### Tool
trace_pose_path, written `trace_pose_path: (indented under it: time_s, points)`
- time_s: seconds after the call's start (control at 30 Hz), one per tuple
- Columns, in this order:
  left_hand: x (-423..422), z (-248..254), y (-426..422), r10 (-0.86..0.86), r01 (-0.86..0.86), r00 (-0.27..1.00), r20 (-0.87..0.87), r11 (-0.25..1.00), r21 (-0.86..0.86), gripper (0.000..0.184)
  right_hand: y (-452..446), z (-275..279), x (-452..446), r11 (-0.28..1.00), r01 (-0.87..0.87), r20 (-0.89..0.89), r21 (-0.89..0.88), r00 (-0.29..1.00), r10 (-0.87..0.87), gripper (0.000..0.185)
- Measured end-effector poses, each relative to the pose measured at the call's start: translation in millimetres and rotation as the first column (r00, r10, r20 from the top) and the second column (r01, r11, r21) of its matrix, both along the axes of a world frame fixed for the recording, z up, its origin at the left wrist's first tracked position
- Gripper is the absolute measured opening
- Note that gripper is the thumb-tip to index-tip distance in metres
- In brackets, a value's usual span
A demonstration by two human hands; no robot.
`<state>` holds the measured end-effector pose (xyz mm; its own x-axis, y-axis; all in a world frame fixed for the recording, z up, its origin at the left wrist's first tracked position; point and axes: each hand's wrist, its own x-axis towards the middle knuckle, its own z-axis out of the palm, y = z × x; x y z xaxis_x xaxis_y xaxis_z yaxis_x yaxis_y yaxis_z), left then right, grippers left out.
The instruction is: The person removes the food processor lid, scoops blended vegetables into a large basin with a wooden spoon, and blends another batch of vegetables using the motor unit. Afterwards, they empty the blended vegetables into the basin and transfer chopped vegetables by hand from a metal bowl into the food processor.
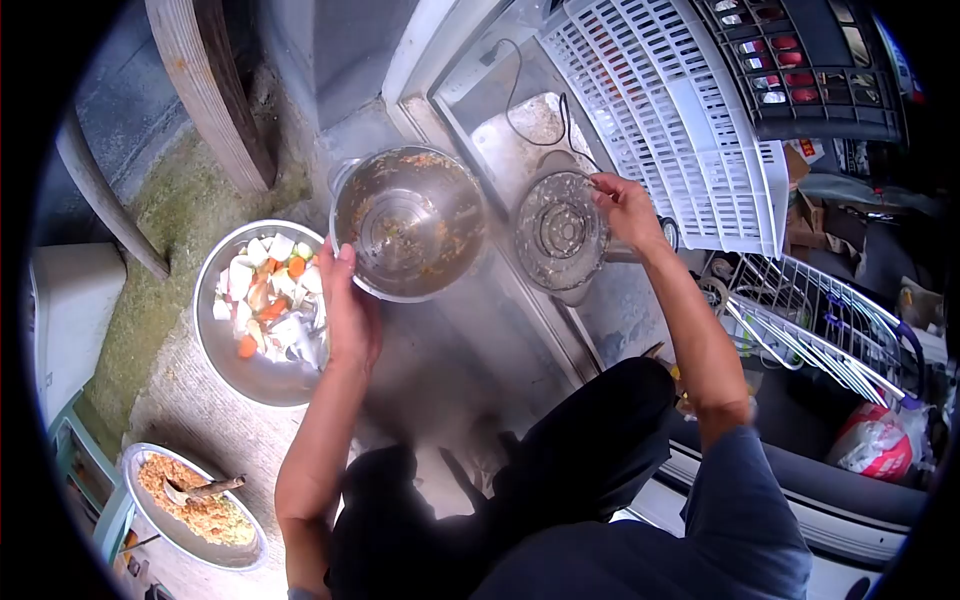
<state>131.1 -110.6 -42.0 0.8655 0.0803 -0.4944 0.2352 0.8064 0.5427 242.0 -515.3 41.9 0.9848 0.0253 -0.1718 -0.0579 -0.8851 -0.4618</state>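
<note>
My left hand [353,305] grips the rim of a metal pot [412,225], tilted so that its inside faces me. Orange and pale food bits cling to its inner wall. In my right hand [628,213] is a round see-through lid [562,228], held by its edge and smeared with food bits. The lid and the pot are apart. Left of the pot stands a metal bowl [213,335] with chunks of white and orange vegetables; my left forearm passes close to its right side.
At lower left, an oval dish [262,553] holds chopped orange food and a spoon [205,490]. A white plastic crate [665,120] and a wire basket [815,310] stand at right. A dark cable [515,85] lies near the doorway sill. Wooden legs [215,90] rise at upper left.
</note>
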Motion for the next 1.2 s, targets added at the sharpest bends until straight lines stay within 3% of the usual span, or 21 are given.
trace_pose_path:
  time_s: [0.1, 0.2, 0.3, 0.33, 0.43, 0.47, 0.57, 0.67, 0.73, 0.77, 0.8, 0.9, 0.93, 0.97, 1.0, 1.03, 1.07, 1.1, 1.17, 1.2]
  points:
    - [-6.6, -5.2, -17.2, -0.058, 0.058, 0.998, 0.012, 0.998, 0.007, 0.065, -11.6, -11.3, 38.5, 0.996, 0.031, -0.034, 0.085, 0.999, -0.028, 0.027]
    - [-16.4, -10.5, -22.7, -0.091, 0.093, 0.995, -0.031, 0.994, 0.052, 0.069, -10.5, -19.7, 68.8, 0.997, 0.034, -0.064, -0.070, 0.997, -0.039, 0.024]
    - [-21.7, -9.3, -24.9, -0.110, 0.108, 0.993, 0.041, 0.993, 0.048, 0.072, -31.6, -51.9, 93.1, 0.992, 0.075, -0.053, -0.103, 0.995, -0.081, 0.023]
    - [-23.8, -13.0, -25.1, -0.149, 0.149, 0.989, 0.000, 0.987, 0.056, 0.073, -34.6, -61.1, 97.7, 0.980, 0.160, -0.015, -0.116, 0.987, -0.162, 0.028]
    - [-28.6, -30.3, -27.4, -0.194, 0.192, 0.980, 0.033, 0.980, 0.052, 0.073, -26.5, -64.8, 101.3, 0.956, 0.205, 0.063, -0.209, 0.979, -0.196, 0.038]
    - [-32.8, -32.9, -26.2, -0.199, 0.198, 0.980, 0.030, 0.979, 0.046, 0.076, -22.9, -59.5, 100.6, 0.935, 0.115, 0.070, -0.335, 0.993, -0.096, 0.049]
    - [-31.1, -15.2, -22.9, -0.239, 0.235, 0.970, 0.036, 0.968, 0.090, 0.082, -21.7, -56.9, 96.8, 0.873, -0.027, 0.341, -0.486, 0.914, 0.218, 0.047]
    - [-37.5, -29.3, -17.2, -0.286, 0.269, 0.958, 0.029, 0.930, 0.251, 0.088, 28.1, -20.5, 90.7, 0.973, 0.039, 0.303, -0.227, 0.952, 0.032, 0.047]
    - [-46.2, -13.2, -7.6, -0.275, 0.250, 0.961, 0.010, 0.885, 0.393, 0.078, 83.6, 12.2, 74.6, 0.999, 0.009, 0.240, 0.043, 0.971, -0.019, 0.037]
    - [-52.6, -11.3, -3.0, -0.314, 0.270, 0.949, 0.014, 0.837, 0.476, 0.071, 112.6, 22.1, 64.4, 0.974, -0.056, 0.224, 0.221, 0.975, 0.005, 0.032]
    - [-62.1, -16.9, -9.4, -0.186, 0.131, 0.982, 0.045, 0.826, 0.548, 0.056, 147.0, 34.9, 51.0, 0.945, -0.081, 0.144, 0.317, 0.989, 0.037, 0.029]
    - [-81.2, 12.1, 29.6, -0.429, 0.364, 0.903, -0.030, 0.725, 0.585, 0.034, 264.6, 53.8, -6.3, 0.809, -0.234, 0.011, 0.539, 0.963, 0.271, 0.022]
    - [-87.7, 17.7, 39.9, -0.386, 0.282, 0.922, 0.025, 0.714, 0.640, 0.014, 295.7, 47.5, -21.0, 0.769, -0.437, 0.049, 0.466, 0.881, 0.471, 0.021]
    - [-95.2, 18.0, 55.3, -0.316, 0.236, 0.949, 0.015, 0.737, 0.633, 0.012, 325.4, 40.2, -35.2, 0.662, -0.633, 0.046, 0.402, 0.736, 0.676, 0.023]
    - [-104.5, 16.4, 72.6, -0.250, 0.193, 0.968, 0.004, 0.756, 0.626, 0.011, 348.3, 15.9, -53.3, 0.510, -0.730, 0.113, 0.455, 0.615, 0.781, 0.022]
    - [-110.9, 13.7, 88.5, -0.067, 0.108, 0.994, -0.092, 0.815, 0.570, 0.009, 367.0, -6.0, -69.4, 0.420, -0.861, 0.103, 0.287, 0.464, 0.880, 0.022]
    - [-114.2, 11.4, 109.3, 0.089, -0.028, 0.993, -0.082, 0.825, 0.565, 0.007, 383.9, -32.3, -90.5, 0.411, -0.888, 0.117, 0.206, 0.440, 0.890, 0.022]
    - [-126.1, -4.4, 134.0, 0.111, 0.025, 0.978, -0.175, 0.774, 0.632, 0.010, 396.6, -49.0, -105.1, 0.429, -0.889, -0.048, 0.159, 0.427, 0.903, 0.026]
    - [-130.0, -9.6, 157.5, 0.353, -0.120, 0.912, -0.211, 0.719, 0.684, 0.012, 410.7, -76.7, -116.8, 0.380, -0.918, -0.290, 0.116, 0.334, 0.897, 0.023]
    - [-137.7, -16.8, 172.7, 0.384, -0.121, 0.898, -0.215, 0.685, 0.718, 0.011, 410.7, -85.3, -121.1, 0.403, -0.903, -0.304, 0.150, 0.346, 0.888, 0.021]
